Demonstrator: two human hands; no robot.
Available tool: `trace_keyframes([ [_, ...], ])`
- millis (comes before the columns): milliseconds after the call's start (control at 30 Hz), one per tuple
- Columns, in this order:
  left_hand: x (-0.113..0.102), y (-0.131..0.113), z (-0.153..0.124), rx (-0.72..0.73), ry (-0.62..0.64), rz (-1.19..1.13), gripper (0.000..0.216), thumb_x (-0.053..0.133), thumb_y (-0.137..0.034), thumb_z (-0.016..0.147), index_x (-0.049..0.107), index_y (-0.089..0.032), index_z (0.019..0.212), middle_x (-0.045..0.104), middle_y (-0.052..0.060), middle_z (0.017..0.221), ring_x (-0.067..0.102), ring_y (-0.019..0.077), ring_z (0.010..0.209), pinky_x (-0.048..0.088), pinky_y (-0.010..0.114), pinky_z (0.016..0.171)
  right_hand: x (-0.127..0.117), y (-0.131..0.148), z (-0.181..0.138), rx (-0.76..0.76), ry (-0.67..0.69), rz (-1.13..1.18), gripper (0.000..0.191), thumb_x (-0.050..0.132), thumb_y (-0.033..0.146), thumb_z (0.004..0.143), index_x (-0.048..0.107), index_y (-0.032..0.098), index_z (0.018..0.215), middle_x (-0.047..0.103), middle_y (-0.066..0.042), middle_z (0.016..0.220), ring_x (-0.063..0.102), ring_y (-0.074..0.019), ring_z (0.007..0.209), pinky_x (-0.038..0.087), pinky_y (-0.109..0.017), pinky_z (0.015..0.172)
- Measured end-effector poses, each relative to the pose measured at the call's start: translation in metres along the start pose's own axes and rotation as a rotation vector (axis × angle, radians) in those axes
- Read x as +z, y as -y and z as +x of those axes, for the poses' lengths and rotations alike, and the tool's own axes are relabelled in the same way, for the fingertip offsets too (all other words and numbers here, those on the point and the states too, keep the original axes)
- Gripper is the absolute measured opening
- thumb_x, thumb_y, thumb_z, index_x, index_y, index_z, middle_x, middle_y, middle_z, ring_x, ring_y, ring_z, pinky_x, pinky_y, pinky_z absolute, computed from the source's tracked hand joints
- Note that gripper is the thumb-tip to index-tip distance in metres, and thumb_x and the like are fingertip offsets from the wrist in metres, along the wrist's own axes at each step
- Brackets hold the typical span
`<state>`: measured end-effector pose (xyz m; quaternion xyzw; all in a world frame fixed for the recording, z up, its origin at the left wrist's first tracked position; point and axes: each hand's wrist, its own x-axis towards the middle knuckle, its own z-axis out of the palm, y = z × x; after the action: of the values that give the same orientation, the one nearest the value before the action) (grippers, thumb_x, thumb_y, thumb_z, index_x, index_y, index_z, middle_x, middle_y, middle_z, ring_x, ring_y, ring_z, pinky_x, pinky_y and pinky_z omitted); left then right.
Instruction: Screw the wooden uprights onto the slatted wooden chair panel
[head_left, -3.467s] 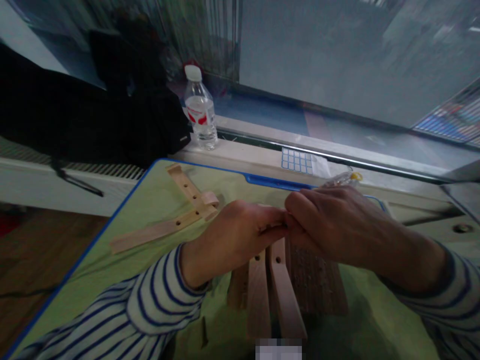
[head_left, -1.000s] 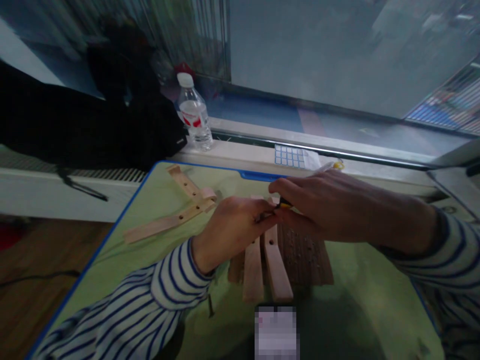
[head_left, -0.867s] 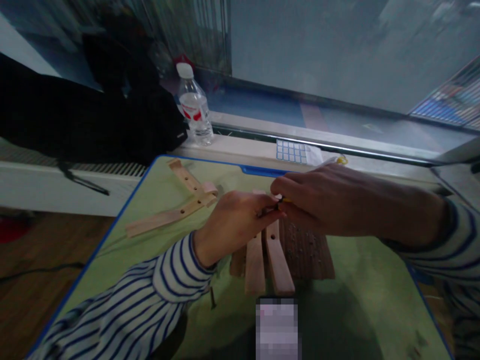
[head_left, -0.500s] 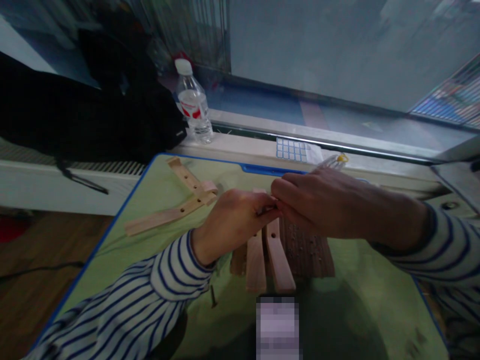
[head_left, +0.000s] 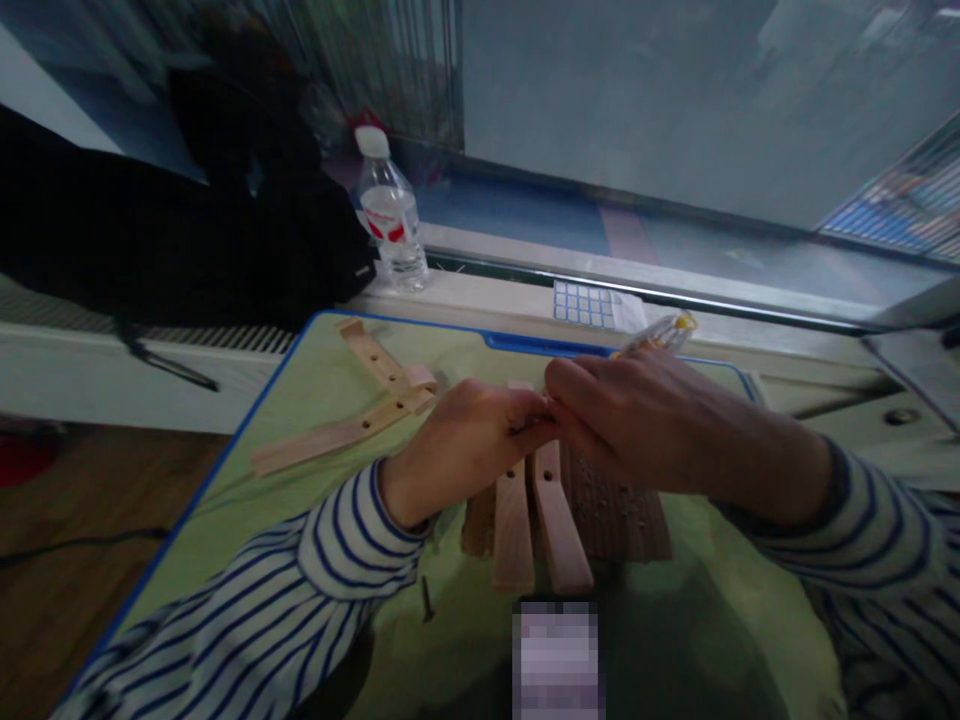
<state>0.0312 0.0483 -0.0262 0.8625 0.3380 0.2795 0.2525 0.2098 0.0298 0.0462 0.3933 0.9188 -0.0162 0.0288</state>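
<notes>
Left hand (head_left: 469, 445) and right hand (head_left: 626, 420) meet over the far ends of the slats (head_left: 555, 525). Right clasps a tool (head_left: 664, 333); left is pinched shut, contents hidden.

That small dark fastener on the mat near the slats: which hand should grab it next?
Left, probably. The fastener lies by the left sleeve, on the same side of the wooden slats as the left hand. The right hand is across them and grips the clear-handled screwdriver.

Bare hands (head_left: 480, 440); white, navy-striped long sleeves (head_left: 300, 590)
</notes>
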Motion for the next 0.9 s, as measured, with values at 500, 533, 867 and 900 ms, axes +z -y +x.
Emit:
trace_keyframes([
  [500,-0.027,0.008,-0.003,-0.089,0.070,0.229,0.038,0.071,-0.044,0.074,0.061,-0.019,0.101,0.062,0.004,0.098,0.057,0.0212,0.094,0.045,0.033,0.080,0.000,0.006,-0.004,0.033,-0.054,0.039,0.011,0.039,0.026,0.090,0.046,0.019,0.086,0.049,0.002,0.066,0.028,-0.0107,0.052,0.017,-0.030,0.051],
  [533,-0.024,0.009,-0.003,-0.089,0.100,0.234,0.046,0.072,-0.044,0.072,0.058,-0.020,0.109,0.061,0.005,0.105,0.055,0.0228,0.101,0.044,0.036,0.086,0.000,0.006,-0.004,0.030,-0.052,0.041,0.011,0.040,0.027,0.090,0.046,0.019,0.085,0.049,0.002,0.066,0.029,-0.0108,0.053,0.018,-0.030,0.052],
  [867,0.004,0.012,0.000,-0.066,0.148,0.153,0.061,0.076,-0.041,0.069,0.049,-0.020,0.119,0.056,0.007,0.122,0.049,0.0285,0.112,0.041,0.044,0.092,0.008,0.004,-0.010,0.065,-0.101,0.046,0.010,0.046,0.020,0.084,0.039,0.022,0.078,0.038,0.007,0.057,0.031,-0.0087,0.045,0.014,-0.028,0.047],
  [900,0.005,0.014,-0.001,-0.068,0.158,0.144,0.061,0.076,-0.039,0.070,0.048,-0.021,0.120,0.056,0.007,0.122,0.049,0.0280,0.112,0.041,0.043,0.092,0.009,0.004,-0.011,0.074,-0.104,0.050,0.011,0.046,0.021,0.085,0.038,0.022,0.078,0.039,0.007,0.057,0.032,-0.0083,0.044,0.015,-0.028,0.046],
])
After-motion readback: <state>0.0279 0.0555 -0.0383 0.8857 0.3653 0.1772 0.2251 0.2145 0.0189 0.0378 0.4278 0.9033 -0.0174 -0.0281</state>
